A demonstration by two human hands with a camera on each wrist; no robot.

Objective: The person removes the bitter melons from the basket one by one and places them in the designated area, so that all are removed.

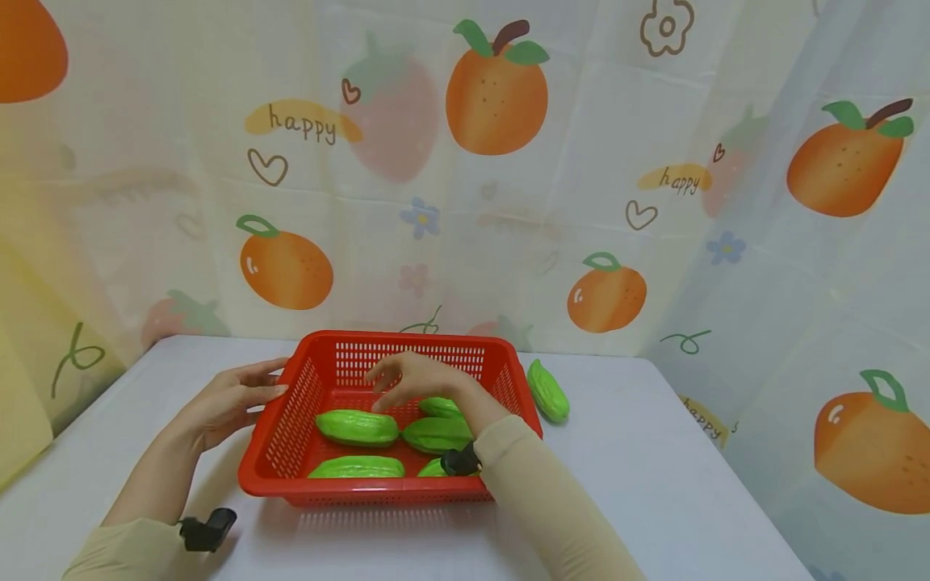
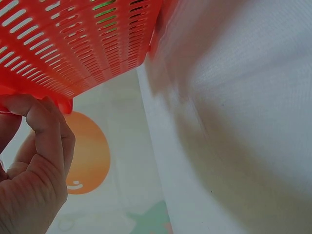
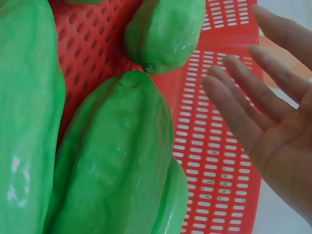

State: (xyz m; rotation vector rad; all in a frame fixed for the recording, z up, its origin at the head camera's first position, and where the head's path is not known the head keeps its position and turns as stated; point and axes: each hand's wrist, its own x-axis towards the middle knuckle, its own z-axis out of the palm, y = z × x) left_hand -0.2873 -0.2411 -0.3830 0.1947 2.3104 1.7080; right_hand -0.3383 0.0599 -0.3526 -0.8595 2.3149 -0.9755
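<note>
The left hand (image 1: pixel 227 406) pinches the left rim of the red basket (image 1: pixel 291 486), fingers (image 2: pixel 47 127) bent in the left wrist view. The right hand (image 1: pixel 425 376), grip loose and holding nothing, is near the green gourds (image 1: pixel 358 428) inside; the right wrist view shows it spread. Only the head view shows the lone gourd (image 1: pixel 548 393) on the tabletop (image 1: pixel 654 460) at right

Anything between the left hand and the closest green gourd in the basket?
Just the slotted red basket wall. The head view shows it between the left hand and the green gourd; no other object shows there.
</note>
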